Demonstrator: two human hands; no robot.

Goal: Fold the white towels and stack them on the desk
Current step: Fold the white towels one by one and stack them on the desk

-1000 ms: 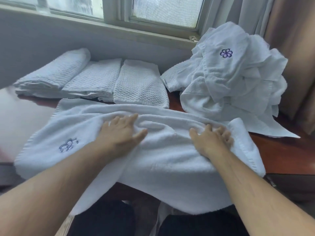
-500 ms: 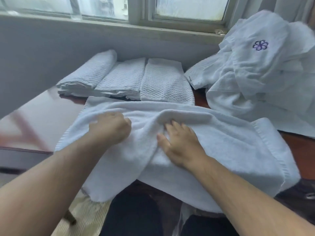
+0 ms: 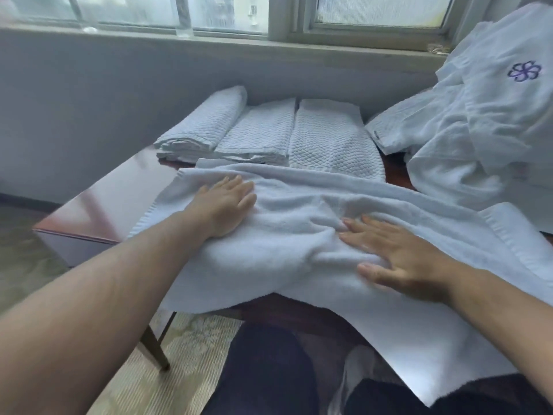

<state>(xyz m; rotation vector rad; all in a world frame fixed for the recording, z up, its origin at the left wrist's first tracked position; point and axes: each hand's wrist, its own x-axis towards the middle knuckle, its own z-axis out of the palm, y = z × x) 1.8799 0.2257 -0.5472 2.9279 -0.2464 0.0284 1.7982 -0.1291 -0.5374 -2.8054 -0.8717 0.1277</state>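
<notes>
— What's different from half a second ago?

— The left grip (image 3: 223, 209) has uncurled. It now lies flat, fingers straight, on the towel (image 3: 299, 211) toward 10 o'clock. The right grip (image 3: 401, 259) is flat too, clamped on nothing, pressing at 4 o'clock.

— And the towel?

— Doubled over on the counter (image 3: 113, 202), with its near edge hanging off at 6 o'clock. I'd say it's being smoothed, with more folds due before it joins the folded towels (image 3: 260, 130) at 12 o'clock.

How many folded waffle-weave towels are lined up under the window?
3, side by side along the brown wooden desk at the wall: left folded white waffle-weave towel, middle towel, right towel. Others may be hidden beneath them.
</notes>
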